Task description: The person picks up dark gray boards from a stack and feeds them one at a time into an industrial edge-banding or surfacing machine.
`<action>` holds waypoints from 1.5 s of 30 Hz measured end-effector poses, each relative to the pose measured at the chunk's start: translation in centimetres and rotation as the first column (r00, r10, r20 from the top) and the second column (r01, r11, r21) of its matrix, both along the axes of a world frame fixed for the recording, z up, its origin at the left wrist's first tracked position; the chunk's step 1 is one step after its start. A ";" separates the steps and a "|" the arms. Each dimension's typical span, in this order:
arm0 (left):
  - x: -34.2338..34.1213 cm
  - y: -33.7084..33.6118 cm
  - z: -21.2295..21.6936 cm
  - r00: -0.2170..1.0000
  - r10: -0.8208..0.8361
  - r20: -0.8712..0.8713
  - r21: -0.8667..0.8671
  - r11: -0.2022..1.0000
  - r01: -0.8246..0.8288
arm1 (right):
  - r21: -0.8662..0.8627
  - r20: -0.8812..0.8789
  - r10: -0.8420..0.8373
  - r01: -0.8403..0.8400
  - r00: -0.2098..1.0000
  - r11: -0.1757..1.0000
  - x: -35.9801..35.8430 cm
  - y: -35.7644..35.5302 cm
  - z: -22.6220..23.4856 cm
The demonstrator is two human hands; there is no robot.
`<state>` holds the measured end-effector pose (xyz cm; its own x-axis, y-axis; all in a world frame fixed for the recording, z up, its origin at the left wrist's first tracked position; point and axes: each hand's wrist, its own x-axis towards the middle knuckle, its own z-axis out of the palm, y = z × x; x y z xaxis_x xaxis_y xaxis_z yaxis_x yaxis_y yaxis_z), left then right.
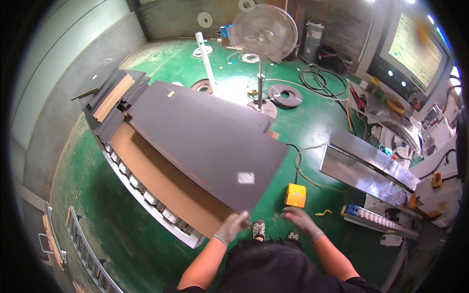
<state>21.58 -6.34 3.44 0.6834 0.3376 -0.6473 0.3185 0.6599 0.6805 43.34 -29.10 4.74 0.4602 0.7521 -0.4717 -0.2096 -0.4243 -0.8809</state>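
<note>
My left hand (233,228), in a grey work glove, is by the near corner of a large dark grey panel (205,136), fingers loosely bent and apart; I cannot tell whether it touches the edge. A small white label (245,177) sticks to the panel near that corner. The panel lies over a brown board (166,180) on a white roller conveyor (149,198). To the right, my gloved right hand (304,224) hangs over the floor with loosely stretched fingers, slightly blurred. It is nearest to a yellow box-shaped pedal (295,195), apart from it.
A pedestal fan (266,34) stands beyond the panel. Cables (325,83) and grey coils (285,95) lie on the green floor. At right are a shiny metal machine part (361,166) and a control screen (415,49). A ladder-like metal frame (90,254) lies at lower left.
</note>
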 end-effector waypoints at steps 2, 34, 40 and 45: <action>0.8 -1.4 1.6 0.990 0.028 0.140 -0.294 0.956 0.014 | 0.151 -0.400 0.121 -0.065 0.908 0.986 -1.9 2.7 -2.3; 1.4 19.8 -2.0 0.740 0.672 0.041 0.040 0.739 -0.673 | 0.272 -0.215 -0.967 0.942 -0.139 -0.196 0.0 -28.3 1.2; 5.4 13.3 2.4 0.800 0.599 -0.040 0.101 0.799 -0.593 | 0.109 -0.572 -0.787 0.930 -0.230 -0.351 0.9 -26.6 -1.7; 6.9 13.4 0.7 0.848 0.528 -0.051 -0.035 0.847 -0.530 | 0.089 -0.684 -0.710 0.948 -0.165 -0.306 1.4 -20.2 3.5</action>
<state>28.52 7.08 4.17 0.3845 0.6104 -0.6925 -0.0626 0.7657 0.6401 44.76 -49.33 8.24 0.7653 -0.2579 -0.5898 -0.1279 0.8371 -0.5319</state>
